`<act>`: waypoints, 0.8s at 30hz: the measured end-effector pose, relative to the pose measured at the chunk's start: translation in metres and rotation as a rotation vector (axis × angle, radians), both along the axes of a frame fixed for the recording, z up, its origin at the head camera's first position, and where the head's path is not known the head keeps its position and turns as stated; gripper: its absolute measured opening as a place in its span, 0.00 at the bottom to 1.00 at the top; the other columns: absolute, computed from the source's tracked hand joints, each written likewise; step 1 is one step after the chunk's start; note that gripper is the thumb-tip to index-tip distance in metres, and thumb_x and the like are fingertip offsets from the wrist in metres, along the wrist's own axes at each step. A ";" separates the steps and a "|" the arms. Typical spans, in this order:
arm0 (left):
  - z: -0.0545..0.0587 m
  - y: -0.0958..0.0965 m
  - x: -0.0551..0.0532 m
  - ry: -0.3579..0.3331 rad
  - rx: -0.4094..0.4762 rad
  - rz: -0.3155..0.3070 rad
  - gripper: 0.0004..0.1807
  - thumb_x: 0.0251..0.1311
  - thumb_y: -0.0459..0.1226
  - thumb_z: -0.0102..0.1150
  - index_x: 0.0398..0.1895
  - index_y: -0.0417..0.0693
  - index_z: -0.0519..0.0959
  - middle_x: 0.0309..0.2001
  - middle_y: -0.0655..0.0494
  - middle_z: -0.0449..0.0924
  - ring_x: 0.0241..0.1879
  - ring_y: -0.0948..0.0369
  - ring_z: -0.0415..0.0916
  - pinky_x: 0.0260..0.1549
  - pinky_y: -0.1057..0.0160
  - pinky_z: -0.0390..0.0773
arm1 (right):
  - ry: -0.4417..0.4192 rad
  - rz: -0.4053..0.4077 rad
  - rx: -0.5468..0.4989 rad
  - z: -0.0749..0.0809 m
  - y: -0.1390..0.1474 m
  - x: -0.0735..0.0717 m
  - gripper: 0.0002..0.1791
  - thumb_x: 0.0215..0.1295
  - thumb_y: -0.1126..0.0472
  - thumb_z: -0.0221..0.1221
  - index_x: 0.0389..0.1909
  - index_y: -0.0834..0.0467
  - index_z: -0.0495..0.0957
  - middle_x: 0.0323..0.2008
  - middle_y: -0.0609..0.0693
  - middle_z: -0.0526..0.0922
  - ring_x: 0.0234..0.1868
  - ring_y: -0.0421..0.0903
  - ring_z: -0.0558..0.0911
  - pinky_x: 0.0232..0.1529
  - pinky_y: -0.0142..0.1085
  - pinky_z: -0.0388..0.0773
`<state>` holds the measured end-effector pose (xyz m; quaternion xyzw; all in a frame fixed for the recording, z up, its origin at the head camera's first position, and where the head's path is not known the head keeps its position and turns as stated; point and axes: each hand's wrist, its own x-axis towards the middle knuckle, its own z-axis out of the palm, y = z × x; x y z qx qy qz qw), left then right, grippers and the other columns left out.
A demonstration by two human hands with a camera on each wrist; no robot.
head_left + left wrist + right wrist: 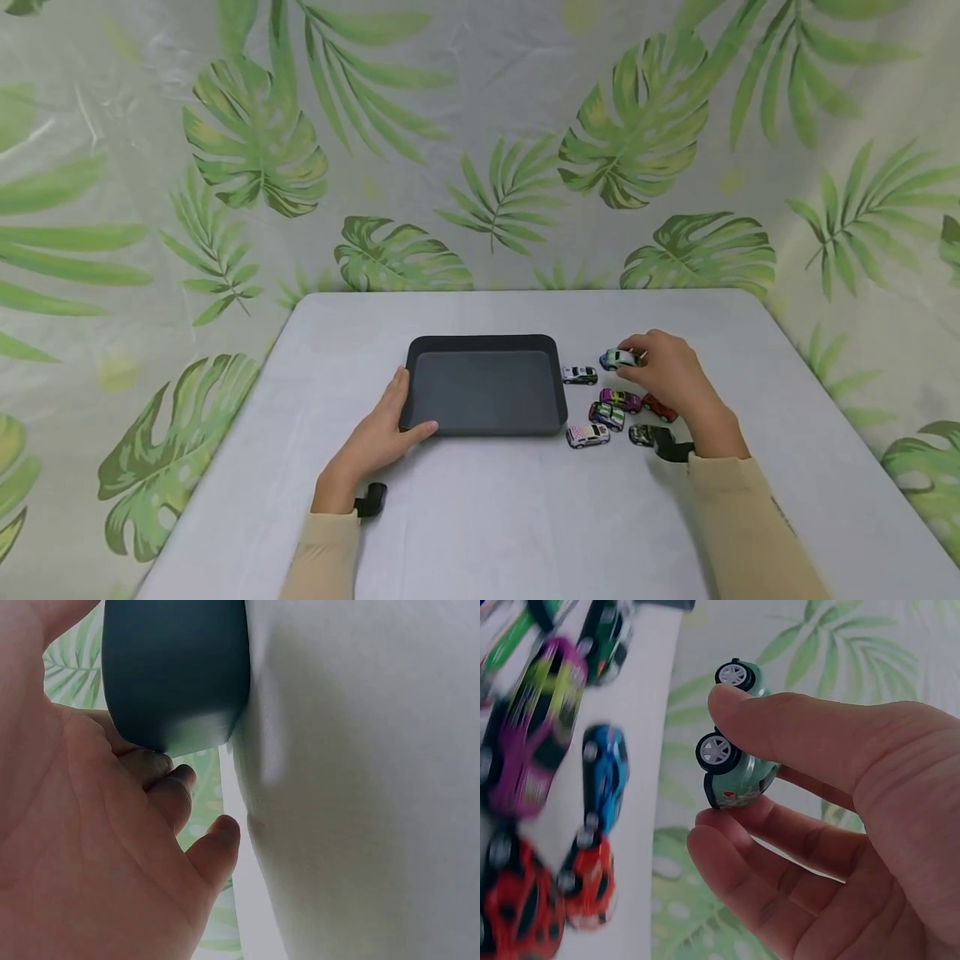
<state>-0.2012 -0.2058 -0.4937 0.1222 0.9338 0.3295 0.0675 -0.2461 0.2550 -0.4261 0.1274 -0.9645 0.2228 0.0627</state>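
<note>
My right hand (667, 371) pinches a light green toy car (739, 784) between thumb and fingers at the back of the toy car group. Its wheels face the thumb side in the right wrist view. A blue toy car (607, 776) and a red one (592, 881) lie below it on the table. At the left front corner of a dark grey tray (480, 392), my left hand (378, 433) touches the side with straight fingers. Its thumb lies along the front rim. Part of the tray wall (176, 667) fills the top of the left wrist view.
Between tray and right arm lie a white and black car (580, 375), a purple car (621, 400), a striped car (606, 416), a white patterned car (588, 435) and a dark green car (641, 434). A leaf-patterned curtain (495, 125) hangs behind the white table (510, 533).
</note>
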 end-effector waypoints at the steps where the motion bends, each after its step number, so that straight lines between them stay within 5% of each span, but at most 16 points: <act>1: 0.000 0.000 0.000 0.000 0.001 0.001 0.59 0.63 0.65 0.57 0.82 0.52 0.33 0.81 0.58 0.28 0.79 0.56 0.32 0.72 0.44 0.49 | -0.002 0.004 -0.008 0.000 -0.004 -0.001 0.20 0.61 0.58 0.70 0.54 0.60 0.84 0.43 0.60 0.82 0.40 0.57 0.81 0.39 0.54 0.77; 16: 0.002 -0.001 0.001 0.010 -0.002 0.006 0.59 0.63 0.65 0.57 0.82 0.51 0.34 0.82 0.57 0.29 0.79 0.54 0.33 0.72 0.43 0.49 | 0.007 0.095 -0.067 0.019 -0.074 -0.025 0.20 0.61 0.56 0.71 0.54 0.56 0.84 0.44 0.56 0.82 0.41 0.53 0.81 0.40 0.50 0.78; 24: -0.001 -0.001 0.000 0.006 0.001 0.005 0.59 0.63 0.65 0.58 0.82 0.51 0.33 0.81 0.58 0.28 0.79 0.56 0.32 0.73 0.44 0.48 | -0.029 0.137 -0.086 0.013 -0.115 -0.041 0.21 0.61 0.56 0.72 0.55 0.55 0.84 0.46 0.56 0.82 0.43 0.54 0.81 0.43 0.50 0.79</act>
